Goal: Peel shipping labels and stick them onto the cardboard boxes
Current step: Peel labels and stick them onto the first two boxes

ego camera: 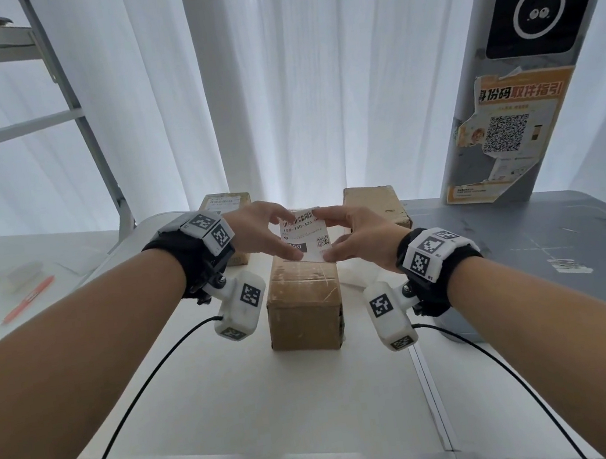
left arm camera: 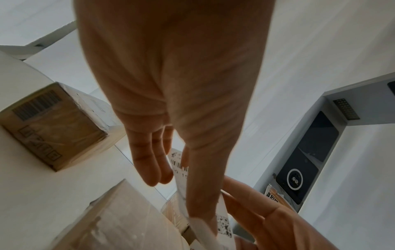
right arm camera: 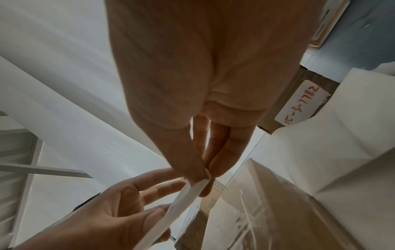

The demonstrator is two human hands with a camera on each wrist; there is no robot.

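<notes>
A white shipping label (ego camera: 304, 235) with a barcode and a QR code is held upright between both hands, just above the far end of a taped cardboard box (ego camera: 305, 302) on the white table (ego camera: 238, 392). My left hand (ego camera: 289, 235) pinches its left edge, thumb below and fingers above. My right hand (ego camera: 324, 233) pinches its right edge the same way. In the left wrist view the label (left arm camera: 178, 165) runs under the thumb. The right wrist view shows the label (right arm camera: 192, 191) edge-on, pinched between thumb and fingers. Whether backing paper is attached cannot be told.
Two more boxes stand behind: one with a label on top (ego camera: 225, 205) at back left, one (ego camera: 375, 206) at back right with a handwritten red-number sticker (right arm camera: 301, 104). A grey pillar with a screen (ego camera: 534, 6) and poster (ego camera: 512, 132) rises right. An orange pen (ego camera: 29, 298) lies left.
</notes>
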